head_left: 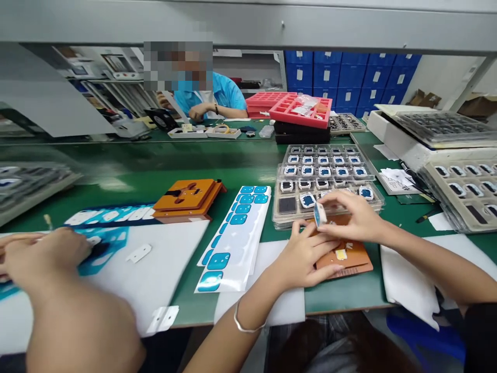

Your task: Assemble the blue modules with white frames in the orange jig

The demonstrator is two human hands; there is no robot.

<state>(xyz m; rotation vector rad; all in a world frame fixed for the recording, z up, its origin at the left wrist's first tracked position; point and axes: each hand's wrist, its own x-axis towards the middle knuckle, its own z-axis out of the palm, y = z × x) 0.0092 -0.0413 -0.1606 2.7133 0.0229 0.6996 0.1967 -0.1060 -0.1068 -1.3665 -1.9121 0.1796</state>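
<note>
My right hand [345, 217] pinches a small white-framed part with a blue face [319, 214] between thumb and fingertips, tilted on edge. Below it, my left hand [310, 255] lies over an orange fixture block [359, 263], its fingers spread on the top. A yellow-and-white square [341, 254] shows on that block; the rest is hidden by my hands. Just behind, a clear tray [276, 220] holds similar white-framed parts with blue faces. Left of my hands lies a sheet of blue stickers [236, 259].
A co-worker's hand [58, 254] works at far left on white foam [171, 259]. Another orange fixture [186, 199] sits nearby. Across the bench [248, 160] sits a person in blue [229, 93], beside red trays [301, 114]. More part trays [466, 186] stand right.
</note>
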